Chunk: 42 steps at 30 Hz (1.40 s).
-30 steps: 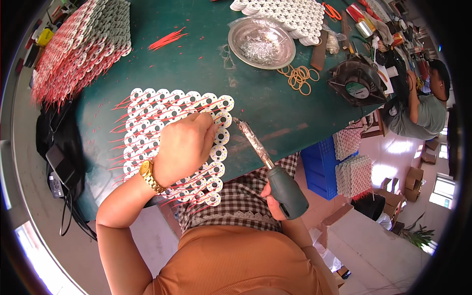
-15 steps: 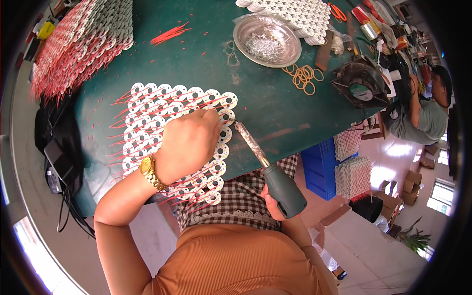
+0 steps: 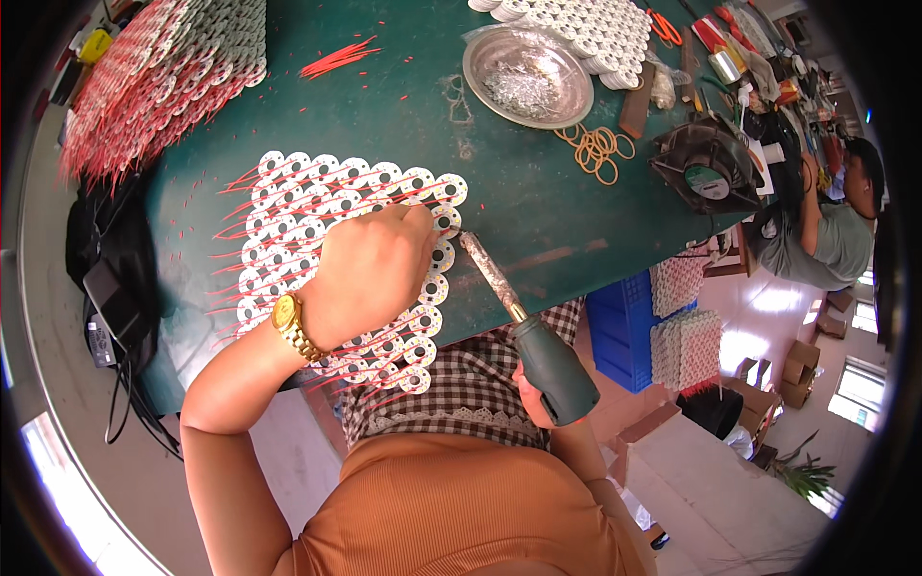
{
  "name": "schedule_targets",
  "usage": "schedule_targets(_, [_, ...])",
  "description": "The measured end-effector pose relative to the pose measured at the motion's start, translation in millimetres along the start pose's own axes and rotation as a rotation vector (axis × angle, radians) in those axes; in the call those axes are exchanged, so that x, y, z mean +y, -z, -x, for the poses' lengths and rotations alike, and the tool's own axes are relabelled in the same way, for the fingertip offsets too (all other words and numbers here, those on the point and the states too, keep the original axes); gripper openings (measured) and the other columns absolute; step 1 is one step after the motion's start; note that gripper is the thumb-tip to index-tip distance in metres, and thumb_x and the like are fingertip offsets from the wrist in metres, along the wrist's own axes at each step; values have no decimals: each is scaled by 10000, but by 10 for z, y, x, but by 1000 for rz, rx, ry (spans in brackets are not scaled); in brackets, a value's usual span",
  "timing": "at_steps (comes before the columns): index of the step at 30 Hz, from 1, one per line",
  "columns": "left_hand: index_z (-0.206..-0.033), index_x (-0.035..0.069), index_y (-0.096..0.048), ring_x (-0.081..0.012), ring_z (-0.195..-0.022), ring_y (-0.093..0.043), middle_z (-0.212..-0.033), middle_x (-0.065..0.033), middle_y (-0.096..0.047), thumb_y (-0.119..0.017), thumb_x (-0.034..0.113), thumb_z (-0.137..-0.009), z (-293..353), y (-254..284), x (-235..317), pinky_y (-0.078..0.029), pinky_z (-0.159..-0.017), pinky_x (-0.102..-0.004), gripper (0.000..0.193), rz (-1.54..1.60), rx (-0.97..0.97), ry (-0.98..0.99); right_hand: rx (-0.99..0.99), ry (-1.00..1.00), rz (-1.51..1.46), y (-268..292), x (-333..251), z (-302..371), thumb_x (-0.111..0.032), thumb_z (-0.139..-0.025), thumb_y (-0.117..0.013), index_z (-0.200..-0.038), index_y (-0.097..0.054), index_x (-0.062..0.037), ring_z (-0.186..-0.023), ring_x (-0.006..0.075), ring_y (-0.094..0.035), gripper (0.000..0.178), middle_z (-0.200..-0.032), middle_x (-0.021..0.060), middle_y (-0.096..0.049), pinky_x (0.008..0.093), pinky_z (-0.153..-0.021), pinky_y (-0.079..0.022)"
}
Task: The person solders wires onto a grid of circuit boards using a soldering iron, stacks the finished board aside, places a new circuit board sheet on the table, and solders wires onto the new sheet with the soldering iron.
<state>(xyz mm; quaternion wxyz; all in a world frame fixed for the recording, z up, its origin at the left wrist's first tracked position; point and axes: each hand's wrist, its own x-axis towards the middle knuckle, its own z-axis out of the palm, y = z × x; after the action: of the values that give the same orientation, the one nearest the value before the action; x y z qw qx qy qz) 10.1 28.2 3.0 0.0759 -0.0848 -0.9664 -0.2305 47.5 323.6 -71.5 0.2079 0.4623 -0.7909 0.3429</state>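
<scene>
Set in a bright workshop at a green worktop [image 3: 413,125], with a co-worker [image 3: 831,240] far off toward 3 o'clock. Lies flat, the sheet of white discs [image 3: 300,230], near the worktop's 6 o'clock edge, jutting past it at one corner. Around it, see a stack of wired discs [image 3: 178,82] at 11 o'clock, loose red wires [image 3: 336,60] at 12, a metal bowl [image 3: 574,82] at 1, rubber bands [image 3: 594,149] and a black fan [image 3: 706,171] at 2.

Should handle as light, thin and stiff, perhaps snapping between discs; best held by the bare rims at 3 o'clock, clear of soft red leads [image 3: 230,233] trailing toward 9.

Curled over the sheet with the left grip [image 3: 379,272], fingers drawn together; cannot tell about anything pinched beneath. Wrapped with the right grip [image 3: 535,396] around the handle of a soldering iron [image 3: 555,367], pointing toward 11 o'clock, tip just beside the edge discs. Probably hot there; best held by the handle only.

Compared with a second ago, shows the tip slightly farther toward 6 o'clock along the discs, keeps the left grip in place over the sheet, and shifts the whole view slightly.
</scene>
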Motion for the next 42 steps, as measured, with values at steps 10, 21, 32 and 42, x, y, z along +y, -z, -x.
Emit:
schedule_targets(10, [-825, 24, -534, -361, -597, -593, -696, -154, -581, -612, 161, -935, 27, 9, -15, -460, -527, -444, 192, -17, -46, 20, 79, -877, -801, 17, -233, -147, -95, -882, -619, -1051, -600, 23, -705, 174, -593, 208, -837, 88, -601, 291, -676, -518])
schedule_targets(21, [-782, -18, -558, -346, -617, -551, -680, -160, -548, -611, 63, -903, 168, 645, 110, -438, -589, -423, 155, 213, -68, 177, 44, -1103, -1397, 81, -74, 820, -201, -869, -712, -1212, -541, -11, -822, 169, -570, 428, -930, 71, -593, 331, -732, -495])
schedule_targets(32, [-776, 6, -555, -370, -613, -582, -682, -164, -577, -627, 92, -892, 189, 119, -17, -461, -565, -447, 162, 176, -71, 88, -227, -630, -479, 173, -261, -158, 8, -777, -641, -855, -633, -48, -682, 98, -515, 97, -772, -8, -585, 213, -623, -446])
schedule_targets(42, [-771, 11, -552, -363, -617, -587, -676, -159, -571, -636, 109, -894, 148, 139, 7, -456, -560, -449, 179, 166, -82, 89, -364, -1086, -1453, -415, -40, 930, -142, -1023, -429, -1277, -589, -5, -790, 107, -653, 330, -993, 40, -684, 261, -660, -541])
